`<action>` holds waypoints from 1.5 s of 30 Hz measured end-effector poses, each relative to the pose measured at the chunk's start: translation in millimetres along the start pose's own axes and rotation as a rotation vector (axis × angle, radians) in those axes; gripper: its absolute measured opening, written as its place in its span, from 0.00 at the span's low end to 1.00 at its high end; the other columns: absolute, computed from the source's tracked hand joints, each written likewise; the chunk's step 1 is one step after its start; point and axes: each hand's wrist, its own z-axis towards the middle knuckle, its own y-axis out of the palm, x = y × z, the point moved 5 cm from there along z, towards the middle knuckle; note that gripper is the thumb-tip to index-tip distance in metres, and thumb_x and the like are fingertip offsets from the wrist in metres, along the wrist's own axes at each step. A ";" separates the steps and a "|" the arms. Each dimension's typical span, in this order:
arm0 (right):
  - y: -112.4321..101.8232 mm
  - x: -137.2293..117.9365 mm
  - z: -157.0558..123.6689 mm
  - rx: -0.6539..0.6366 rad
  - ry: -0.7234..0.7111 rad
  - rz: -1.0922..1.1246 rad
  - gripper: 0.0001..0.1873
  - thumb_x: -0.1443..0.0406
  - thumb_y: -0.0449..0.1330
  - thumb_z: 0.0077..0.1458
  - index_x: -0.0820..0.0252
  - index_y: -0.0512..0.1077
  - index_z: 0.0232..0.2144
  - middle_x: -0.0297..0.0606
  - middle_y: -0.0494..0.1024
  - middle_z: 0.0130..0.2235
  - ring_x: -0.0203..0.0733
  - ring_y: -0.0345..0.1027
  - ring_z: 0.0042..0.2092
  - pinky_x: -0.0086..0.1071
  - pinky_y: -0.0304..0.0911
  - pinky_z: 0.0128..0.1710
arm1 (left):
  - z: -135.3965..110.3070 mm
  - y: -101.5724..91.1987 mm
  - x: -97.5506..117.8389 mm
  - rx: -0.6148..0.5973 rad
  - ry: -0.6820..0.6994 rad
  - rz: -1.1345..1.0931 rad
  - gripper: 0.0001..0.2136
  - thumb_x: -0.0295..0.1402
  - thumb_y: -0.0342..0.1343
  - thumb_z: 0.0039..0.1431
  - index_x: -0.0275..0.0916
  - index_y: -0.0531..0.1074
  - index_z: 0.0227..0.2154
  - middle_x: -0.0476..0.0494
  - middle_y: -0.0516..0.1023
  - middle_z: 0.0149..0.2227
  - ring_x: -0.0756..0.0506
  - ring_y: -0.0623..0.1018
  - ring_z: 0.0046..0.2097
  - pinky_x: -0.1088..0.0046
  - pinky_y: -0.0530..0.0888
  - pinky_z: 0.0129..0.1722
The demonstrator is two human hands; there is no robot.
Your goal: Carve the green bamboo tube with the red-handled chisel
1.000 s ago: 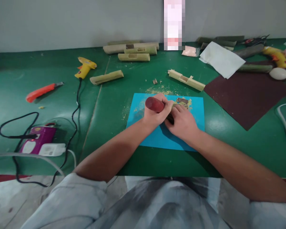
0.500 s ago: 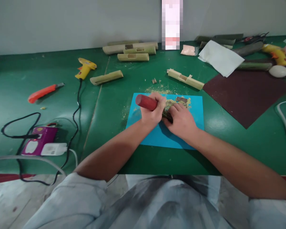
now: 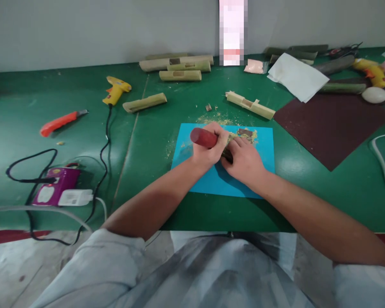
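My left hand (image 3: 212,150) is wrapped around the thick red handle (image 3: 203,137) of a tool whose working end is hidden behind my fingers. Close beside it, my right hand (image 3: 246,159) presses down on a dark piece of bamboo (image 3: 227,155), mostly covered by both hands. Beneath them lies a blue sheet (image 3: 218,186). Pale shavings (image 3: 253,137) and a small brown chip (image 3: 245,132) are scattered just beyond my right fingers.
Cut bamboo tubes (image 3: 179,75) lie at the back, and a notched one (image 3: 250,105) rests beyond the sheet. To the left are a yellow glue gun (image 3: 115,90), an orange utility knife (image 3: 59,124) and a purple power strip (image 3: 56,184). A brown sheet (image 3: 327,132) lies right.
My left hand and the red handle have shifted a little to the right, nearer my right hand. My right hand stays on the bamboo in about the same place.
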 end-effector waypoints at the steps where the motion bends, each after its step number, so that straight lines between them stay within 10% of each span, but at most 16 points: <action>1: 0.3 -0.1 0.0 -0.001 -0.003 0.001 0.04 0.63 0.56 0.58 0.56 0.68 0.35 0.47 0.76 0.38 0.53 0.67 0.42 0.46 0.62 0.42 | 0.7 0.7 1.3 -0.015 0.014 0.003 0.18 0.43 0.59 0.67 0.40 0.67 0.23 0.49 0.70 0.24 0.50 0.70 0.26 0.68 0.69 0.27; 19: 3.1 -4.1 0.2 -0.005 -0.047 -0.030 0.06 0.63 0.55 0.62 0.58 0.70 0.34 0.46 0.77 0.37 0.51 0.69 0.41 0.43 0.64 0.43 | 6.9 2.7 1.4 -0.028 0.036 0.055 0.18 0.36 0.57 0.64 0.40 0.62 0.19 0.50 0.64 0.21 0.50 0.64 0.24 0.68 0.61 0.25; 30: -0.3 2.9 0.9 -0.004 0.007 0.013 0.07 0.61 0.59 0.59 0.56 0.67 0.32 0.46 0.76 0.38 0.51 0.68 0.43 0.42 0.62 0.41 | 2.4 -1.1 -1.6 0.238 -0.365 -0.142 0.17 0.35 0.60 0.56 0.40 0.63 0.15 0.52 0.64 0.17 0.53 0.63 0.21 0.73 0.63 0.22; 45: 0.0 1.0 1.1 -0.052 0.036 -0.032 0.06 0.61 0.58 0.60 0.57 0.67 0.33 0.48 0.76 0.40 0.53 0.69 0.44 0.42 0.62 0.41 | 2.8 -0.4 -4.5 0.151 -0.207 -0.057 0.16 0.35 0.60 0.60 0.40 0.65 0.19 0.52 0.66 0.22 0.52 0.67 0.24 0.71 0.67 0.27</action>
